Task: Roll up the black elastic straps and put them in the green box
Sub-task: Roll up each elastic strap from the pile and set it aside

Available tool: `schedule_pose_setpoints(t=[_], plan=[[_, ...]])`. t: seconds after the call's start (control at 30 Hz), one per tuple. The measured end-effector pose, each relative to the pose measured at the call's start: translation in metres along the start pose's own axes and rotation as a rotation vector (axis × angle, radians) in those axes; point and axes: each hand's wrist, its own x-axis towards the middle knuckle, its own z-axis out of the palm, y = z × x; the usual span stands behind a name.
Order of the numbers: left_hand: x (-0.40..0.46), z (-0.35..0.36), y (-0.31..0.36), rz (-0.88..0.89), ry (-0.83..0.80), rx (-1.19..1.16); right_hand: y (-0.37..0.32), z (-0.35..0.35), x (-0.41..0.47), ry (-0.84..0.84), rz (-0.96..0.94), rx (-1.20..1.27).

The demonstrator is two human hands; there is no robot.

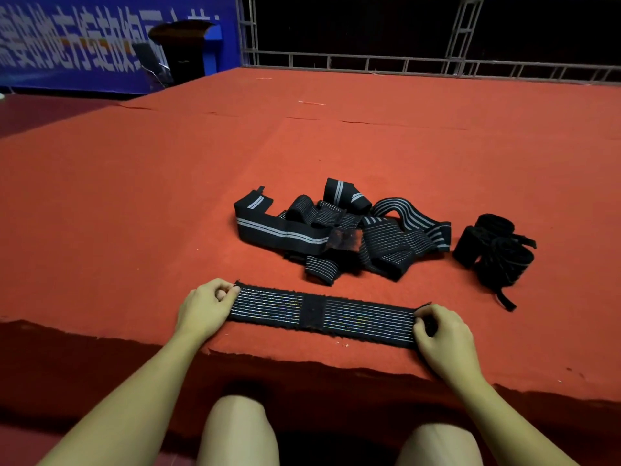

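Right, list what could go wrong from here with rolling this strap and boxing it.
1. The flat strap lies near the carpet's front edge; a loose roll might drop off.
2. Left hand and right hand pinch only its ends, so it may roll crooked or spring open.
3. No green box is in view, so the roll may loosen while carried.

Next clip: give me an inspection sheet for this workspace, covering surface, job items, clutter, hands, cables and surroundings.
Surface: red carpeted platform, near edge frayed.
Job's things: one flat strap stretched near the edge; tangled strap pile behind it; rolled straps to the right. Green box: nothing seen.
Clutter: nothing seen.
Hands: left hand pinches the strap's left end; right hand grips its right end.
Cables: nothing seen.
Surroundings: blue banner, metal truss railing, dark podium.
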Motion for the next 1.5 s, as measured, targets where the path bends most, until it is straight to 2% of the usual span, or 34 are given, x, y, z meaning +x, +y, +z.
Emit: schedule_pose_setpoints(t=[0.13,0.4,0.5,0.53,0.63,0.73,0.93,1.03,1.13,1.23,1.3,1.33,1.4,1.5], plan=[[0.0,0.002,0.001,0.002,0.004,0.025,0.004,0.006,-0.001,0.033,-0.055,-0.037],[-0.001,0.005,0.0,0.033,0.016,0.052,0.005,0.003,-0.002,0.064,0.035,-0.09],[-0.003,0.007,-0.003,0.201,0.077,0.046,0.0,0.0,-0.001,0.08,0.017,-0.096],[-0.003,0.008,-0.005,0.292,0.052,0.08,0.0,0.001,-0.001,0.054,-0.044,-0.095],[-0.003,0.011,-0.004,0.482,-0.157,0.274,0.0,0.008,-0.002,-0.132,-0.286,-0.171],[0.001,0.012,-0.001,0.465,-0.288,0.453,0.001,0.011,0.001,-0.29,-0.262,-0.231],[0.004,0.012,0.006,0.418,-0.382,0.55,-0.003,0.008,0.001,-0.173,-0.203,-0.278],[0.005,0.013,0.007,0.413,-0.404,0.565,-0.001,0.008,0.001,-0.097,-0.056,-0.277],[0.005,0.015,0.002,0.384,-0.335,0.477,0.0,0.005,0.009,-0.135,0.11,-0.169],[0.002,0.015,0.0,0.244,-0.013,0.323,-0.001,-0.002,0.014,-0.162,0.139,-0.018],[-0.001,0.016,0.001,0.168,0.186,0.371,-0.001,-0.007,0.015,-0.176,0.141,0.093],[-0.003,0.015,0.001,0.13,0.188,0.411,0.0,-0.008,0.015,-0.185,0.155,0.157],[-0.003,0.014,0.001,0.085,0.09,0.464,0.001,-0.01,0.012,-0.193,0.191,0.307],[-0.003,0.012,0.002,0.154,0.009,0.444,0.0,-0.017,0.01,-0.2,0.247,0.503]])
